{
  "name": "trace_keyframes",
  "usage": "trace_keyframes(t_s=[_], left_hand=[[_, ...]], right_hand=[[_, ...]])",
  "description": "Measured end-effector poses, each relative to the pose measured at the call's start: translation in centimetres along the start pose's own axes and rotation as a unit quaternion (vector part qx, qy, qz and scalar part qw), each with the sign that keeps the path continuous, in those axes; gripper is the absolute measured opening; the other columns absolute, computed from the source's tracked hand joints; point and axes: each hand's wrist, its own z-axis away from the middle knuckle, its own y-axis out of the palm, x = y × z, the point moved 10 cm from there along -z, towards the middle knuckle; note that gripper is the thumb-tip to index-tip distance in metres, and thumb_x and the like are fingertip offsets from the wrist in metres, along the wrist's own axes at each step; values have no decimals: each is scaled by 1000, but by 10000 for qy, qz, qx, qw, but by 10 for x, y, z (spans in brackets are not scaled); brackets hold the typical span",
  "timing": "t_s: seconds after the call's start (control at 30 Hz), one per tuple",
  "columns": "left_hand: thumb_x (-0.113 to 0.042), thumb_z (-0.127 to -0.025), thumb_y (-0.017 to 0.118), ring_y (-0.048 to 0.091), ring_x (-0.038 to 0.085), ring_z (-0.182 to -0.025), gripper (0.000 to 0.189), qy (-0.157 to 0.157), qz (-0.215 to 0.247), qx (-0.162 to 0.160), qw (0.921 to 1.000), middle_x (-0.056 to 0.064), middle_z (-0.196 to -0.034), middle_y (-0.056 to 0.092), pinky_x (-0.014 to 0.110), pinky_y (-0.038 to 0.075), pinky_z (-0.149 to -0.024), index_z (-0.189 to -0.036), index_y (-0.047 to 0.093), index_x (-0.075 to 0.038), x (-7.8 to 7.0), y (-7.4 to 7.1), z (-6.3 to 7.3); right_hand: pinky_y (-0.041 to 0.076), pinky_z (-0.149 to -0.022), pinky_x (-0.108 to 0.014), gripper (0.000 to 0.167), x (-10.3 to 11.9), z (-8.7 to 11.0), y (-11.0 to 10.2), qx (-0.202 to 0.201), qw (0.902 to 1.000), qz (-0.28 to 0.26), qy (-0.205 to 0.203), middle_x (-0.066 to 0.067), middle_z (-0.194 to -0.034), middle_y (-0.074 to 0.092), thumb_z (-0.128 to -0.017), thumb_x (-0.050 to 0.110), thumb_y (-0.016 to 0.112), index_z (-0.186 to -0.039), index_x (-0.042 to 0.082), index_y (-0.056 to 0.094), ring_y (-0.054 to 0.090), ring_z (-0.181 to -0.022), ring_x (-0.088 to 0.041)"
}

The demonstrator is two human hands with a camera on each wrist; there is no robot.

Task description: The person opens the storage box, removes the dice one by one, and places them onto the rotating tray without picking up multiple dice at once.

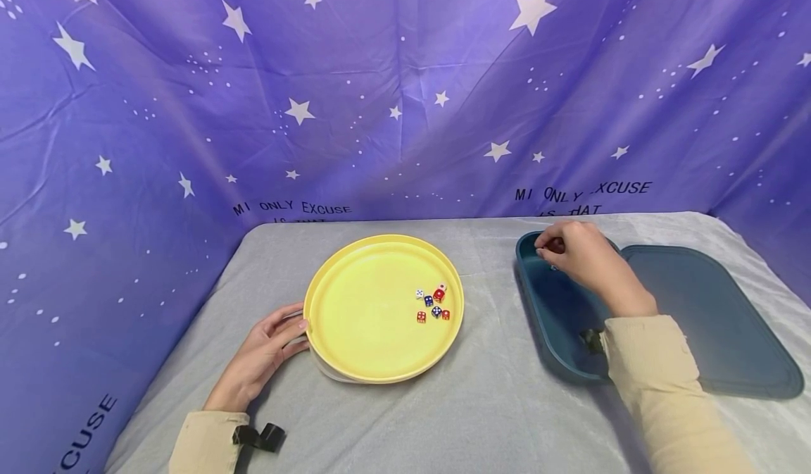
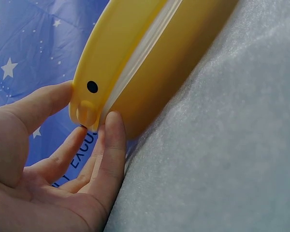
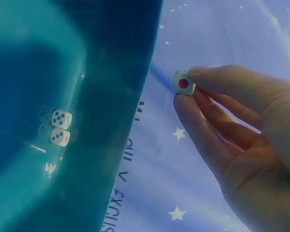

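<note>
My left hand (image 1: 269,351) holds the edge of a round yellow container (image 1: 355,305). The left wrist view shows a black dot and a small tab (image 2: 86,113) on its side, with thumb and fingertips around that spot. Several red, blue and white dice, one of them a red die (image 1: 421,317), lie on the container's right part. Above the far-left end of a dark teal bin (image 1: 538,319), my right hand (image 1: 586,259) pinches a white die (image 3: 183,83) with a red pip, between thumb and fingertips. Two white dice (image 3: 61,119) lie touching inside the bin.
A flat teal lid (image 1: 703,319) lies to the right of the bin, partly behind the right forearm. Grey cloth (image 1: 488,418) covers the table. A purple star-patterned curtain (image 1: 380,143) hangs at the back and left side.
</note>
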Motion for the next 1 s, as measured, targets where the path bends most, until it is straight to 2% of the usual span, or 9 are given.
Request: trace_keyframes(t_s=[0.27,1.0], left_hand=[[-8,-98,62,65,11,-109,54,-22,15,-40,10000,1,-120,64,37,58,-96,-145,37,5,1,0,0],[-10,-98,63,65,12,-109,57,-86,-25,-76,9999,1,-120,63,36,58,-96,-146,36,5,1,0,0]], right_hand=[[59,-71,-45,8,17,1,-5,-206,9996,70,-205,-18,-94,70,-86,0,72,-93,-3,74,67,-81,-28],[60,-71,-42,7,55,-1,-4,-393,9970,-4,-673,-15,-91,70,-86,-3,70,-92,-3,74,68,-79,-25]])
